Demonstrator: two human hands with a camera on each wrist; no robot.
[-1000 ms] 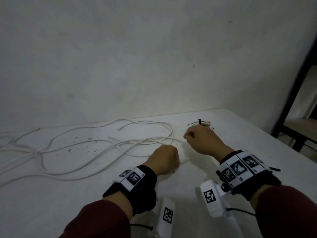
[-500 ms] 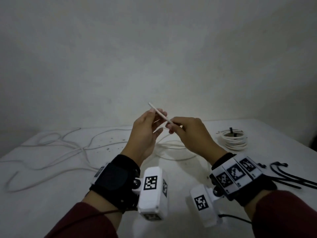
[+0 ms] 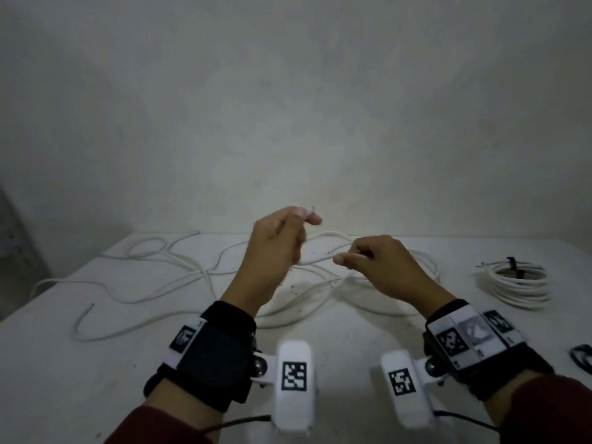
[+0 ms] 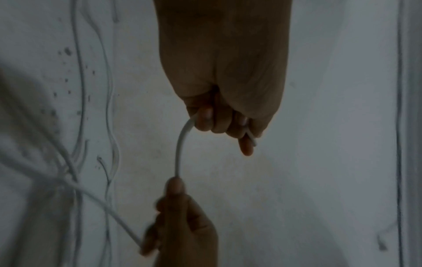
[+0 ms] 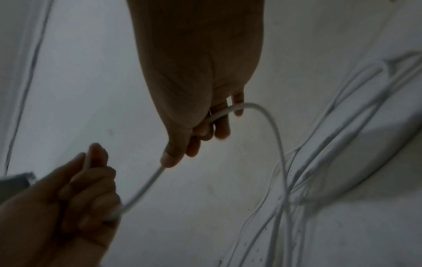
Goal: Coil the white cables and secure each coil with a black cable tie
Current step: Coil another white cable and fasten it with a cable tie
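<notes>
- Head view, centre of the frame: my left hand [image 3: 277,248] is raised above the table [image 3: 96,363] with the cable's free end [image 3: 311,209] poking out past my fingers [image 3: 312,219], which are curled and pinched on it. I hold the tip high so, I judge, it anchors the first loop.
- My right hand [image 3: 381,267], just right of centre, pinches the same white cable [image 3: 317,260] a short way along; thumb and forefinger are closed on it, so the stretch between my hands stays taut enough to bend into a turn.
- Beyond my right hand the cable arcs down to the loose tangle [image 3: 179,267] spread over the left and middle of the table, left slack so it can feed in.
- Right edge of the frame: a finished coil [image 3: 519,283] lies on the table with a black cable tie [image 3: 511,263] round it, set well apart from the tangle.
- Lower right edge: something black [image 3: 581,357], probably spare ties; too cropped to be sure.
</notes>
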